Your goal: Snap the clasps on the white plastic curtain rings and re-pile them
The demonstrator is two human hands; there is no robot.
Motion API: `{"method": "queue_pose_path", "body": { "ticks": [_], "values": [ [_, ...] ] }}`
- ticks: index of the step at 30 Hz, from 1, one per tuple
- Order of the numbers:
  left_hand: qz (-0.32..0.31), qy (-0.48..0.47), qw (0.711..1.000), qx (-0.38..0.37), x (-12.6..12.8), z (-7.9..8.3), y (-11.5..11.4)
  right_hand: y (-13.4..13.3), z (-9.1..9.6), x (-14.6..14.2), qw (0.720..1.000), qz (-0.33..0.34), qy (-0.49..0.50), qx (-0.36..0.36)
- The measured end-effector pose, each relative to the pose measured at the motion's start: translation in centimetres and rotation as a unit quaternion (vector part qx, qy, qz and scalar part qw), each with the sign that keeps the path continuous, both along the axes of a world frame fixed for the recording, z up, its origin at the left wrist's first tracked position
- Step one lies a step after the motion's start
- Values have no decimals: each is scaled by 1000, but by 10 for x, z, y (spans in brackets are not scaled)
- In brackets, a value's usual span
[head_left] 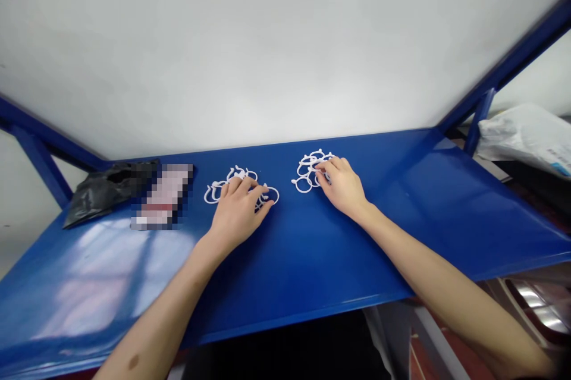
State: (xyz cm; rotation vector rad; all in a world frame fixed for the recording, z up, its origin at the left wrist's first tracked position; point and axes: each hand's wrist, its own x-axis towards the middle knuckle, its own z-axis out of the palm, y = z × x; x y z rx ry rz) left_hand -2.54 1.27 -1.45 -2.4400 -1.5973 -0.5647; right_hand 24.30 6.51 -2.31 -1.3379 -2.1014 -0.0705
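Two loose piles of white plastic curtain rings, open loops with small knobs on their ends, lie on the blue table. My left hand (236,207) rests over the left pile of rings (212,192), its fingers curled down and closed around some of them. One loop sticks out past its thumb and index finger. At the right pile of rings (304,182), my right hand (341,184) has its thumb and index finger pinched on a ring. My palms and fingers hide part of both piles.
The blue table (294,261) backs onto a white wall panel (267,59). On the left lie a black plastic bag (96,190) and a blurred-out flat pinkish item (163,195). Blue frame bars (484,115) slant at both sides. Beyond the right bar sits a white plastic bag (526,136).
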Motion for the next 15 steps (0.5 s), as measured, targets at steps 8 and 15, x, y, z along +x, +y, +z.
{"method": "queue_pose_path", "body": {
  "ticks": [8,15],
  "values": [
    [-22,-23,999,-4,4,-2,0,-9,7,-5,999,18,12,33],
    [-89,-96,986,101,12,5,-4,-37,13,-25,974,174,104,-106]
  ]
}}
